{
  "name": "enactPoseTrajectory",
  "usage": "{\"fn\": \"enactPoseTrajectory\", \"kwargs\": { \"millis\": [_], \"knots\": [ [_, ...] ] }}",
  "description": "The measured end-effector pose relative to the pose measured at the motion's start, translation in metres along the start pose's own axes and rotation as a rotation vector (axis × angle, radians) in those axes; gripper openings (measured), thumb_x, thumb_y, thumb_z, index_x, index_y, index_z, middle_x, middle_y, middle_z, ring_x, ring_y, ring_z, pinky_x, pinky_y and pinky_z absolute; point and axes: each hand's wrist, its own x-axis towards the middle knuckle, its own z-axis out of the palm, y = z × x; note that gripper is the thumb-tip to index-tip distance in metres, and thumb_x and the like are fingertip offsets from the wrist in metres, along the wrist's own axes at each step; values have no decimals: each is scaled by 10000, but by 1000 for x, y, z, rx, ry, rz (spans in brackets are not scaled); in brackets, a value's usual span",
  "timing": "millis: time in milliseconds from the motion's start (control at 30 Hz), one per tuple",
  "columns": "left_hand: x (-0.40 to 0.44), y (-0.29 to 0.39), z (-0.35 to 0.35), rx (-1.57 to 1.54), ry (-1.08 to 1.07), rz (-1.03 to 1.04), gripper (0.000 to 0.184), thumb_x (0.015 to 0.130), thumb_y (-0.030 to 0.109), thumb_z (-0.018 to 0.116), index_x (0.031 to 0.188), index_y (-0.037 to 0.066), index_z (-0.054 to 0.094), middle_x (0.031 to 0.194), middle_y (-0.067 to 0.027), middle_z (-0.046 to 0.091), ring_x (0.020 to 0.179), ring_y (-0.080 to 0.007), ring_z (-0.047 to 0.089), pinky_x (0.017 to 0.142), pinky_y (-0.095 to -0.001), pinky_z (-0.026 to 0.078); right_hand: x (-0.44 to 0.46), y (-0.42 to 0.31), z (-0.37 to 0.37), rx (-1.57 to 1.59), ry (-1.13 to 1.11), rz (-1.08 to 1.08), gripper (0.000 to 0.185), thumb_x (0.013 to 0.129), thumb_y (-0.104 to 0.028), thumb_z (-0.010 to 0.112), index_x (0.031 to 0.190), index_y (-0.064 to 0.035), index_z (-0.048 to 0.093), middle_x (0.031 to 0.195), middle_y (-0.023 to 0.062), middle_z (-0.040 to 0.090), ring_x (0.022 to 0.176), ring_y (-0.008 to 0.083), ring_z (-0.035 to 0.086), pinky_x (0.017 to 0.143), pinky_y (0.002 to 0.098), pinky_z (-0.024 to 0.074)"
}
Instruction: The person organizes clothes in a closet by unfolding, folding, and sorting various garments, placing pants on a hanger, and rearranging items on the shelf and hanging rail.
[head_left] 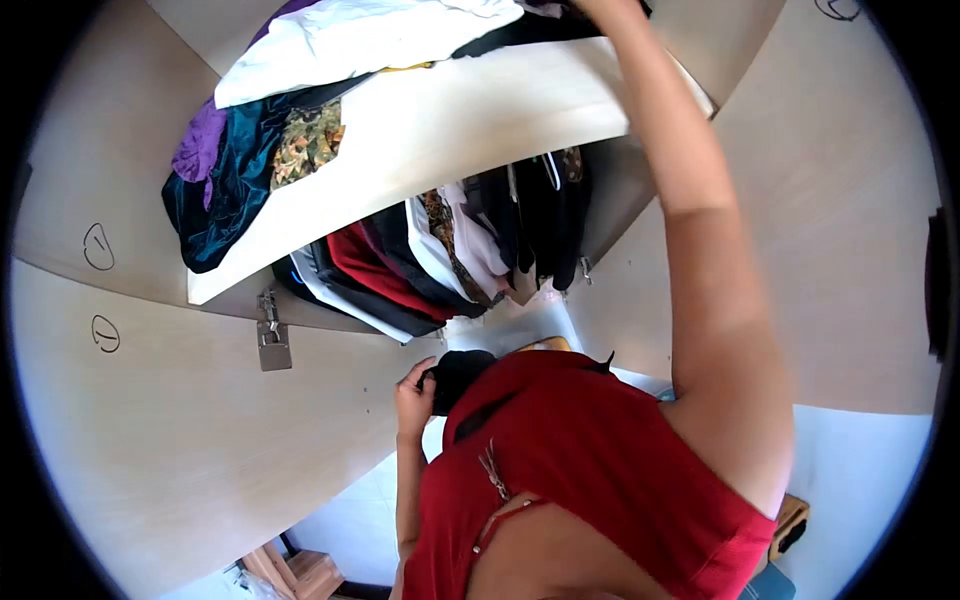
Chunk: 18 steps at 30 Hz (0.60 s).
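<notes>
My left hand (412,396) is beside my body, its fingers closed on a bundle of black cloth (462,374). My right arm reaches up to the upper shelf (480,110). Only the edge of my right hand (606,8) shows at the top of the view, by dark clothes (540,28); its fingers are out of frame. On that same shelf lie a white garment (370,40) and a dark teal velvet garment (232,170), which hangs over the front edge. Next to the velvet are a purple cloth (200,145) and a camouflage-patterned cloth (308,143).
Below the shelf hang several garments, among them a red one (385,268) and a white one (432,245). Cabinet doors stand open left (180,400) and right (820,240). A metal hinge (272,335) juts out at left. Wooden furniture (300,572) stands at lower left.
</notes>
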Motion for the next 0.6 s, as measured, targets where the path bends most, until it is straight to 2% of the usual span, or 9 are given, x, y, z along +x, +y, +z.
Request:
{"fn": "enactPoseTrajectory", "kwargs": {
  "millis": [33, 100, 133, 267, 333, 467, 533, 567, 600],
  "knots": [
    [1, -2, 0, -5, 3, 10, 287, 810, -4, 572, 1067, 63, 681, 822, -127, 671, 671, -201, 611, 690, -301, 492, -19, -29, -37, 109, -57, 71, 322, 849, -184, 604, 1124, -15, 601, 1192, 225, 562, 1081, 395, 535, 939, 420, 442],
    [4, -2, 1, -25, -1, 10, 281, 816, -1, 573, 1070, 59, 678, 806, -130, 664, 666, -194, 605, 684, -296, 489, -89, -53, -67, 101, 124, -170, 142, 818, -145, 654, 902, -31, 639, 817, 105, 653, 703, 254, 641, 611, 350, 523],
    [4, 1, 3, -29, -7, 17, 280, 819, 0, 573, 1072, 58, 677, 805, -130, 663, 666, -189, 603, 681, -294, 487, -114, -61, -68, 246, 277, -220, 62, 778, -127, 659, 759, -72, 638, 640, 70, 571, 535, 245, 559, 473, 328, 445],
    [10, 12, 7, -38, -68, 42, 276, 846, 4, 565, 1103, 38, 661, 882, -118, 672, 753, -143, 591, 725, -273, 474, -230, -92, -89, 356, -155, 10, 40, 739, -58, 655, 760, -60, 621, 673, 91, 567, 581, 273, 572, 529, 351, 473],
    [12, 20, 9, -60, -143, -45, 287, 867, -4, 549, 1137, 11, 646, 1027, -99, 689, 921, -121, 593, 833, -258, 463, -290, -60, -50, 188, -349, 184, 176, 767, -74, 655, 940, -54, 630, 812, 106, 600, 754, 287, 601, 611, 385, 493],
    [15, 31, 13, -20, -225, -41, 282, 876, -6, 543, 1139, 2, 643, 1031, -103, 687, 932, -129, 596, 841, -264, 466, -374, 1, 30, -212, -614, 307, 417, 859, -105, 534, 1269, -33, 513, 1010, 149, 621, 956, 319, 608, 715, 385, 538],
    [18, 28, 16, -38, -227, 7, 279, 881, -8, 538, 1139, -2, 642, 1024, -101, 686, 936, -131, 595, 843, -265, 464, -353, -8, 37, -184, -1026, 562, 253, 899, -138, 473, 1119, -45, 557, 1115, 132, 593, 1071, 272, 568, 803, 366, 526],
    [21, 8, 21, -71, -182, 97, 274, 863, 16, 578, 1124, 30, 658, 954, -105, 704, 841, -128, 629, 774, -278, 491, -352, -11, 42, -237, -902, 506, 222, 901, -148, 477, 1083, -53, 560, 1077, 118, 593, 1043, 263, 574, 790, 360, 526],
    [20, 28, 18, -15, -192, 105, 267, 871, 16, 575, 1126, 18, 655, 977, -111, 701, 893, -139, 631, 816, -280, 486, -353, -15, 47, -290, -781, 447, 193, 902, -159, 481, 1046, -60, 563, 1039, 104, 594, 1015, 254, 580, 778, 355, 527]
  ]
}}
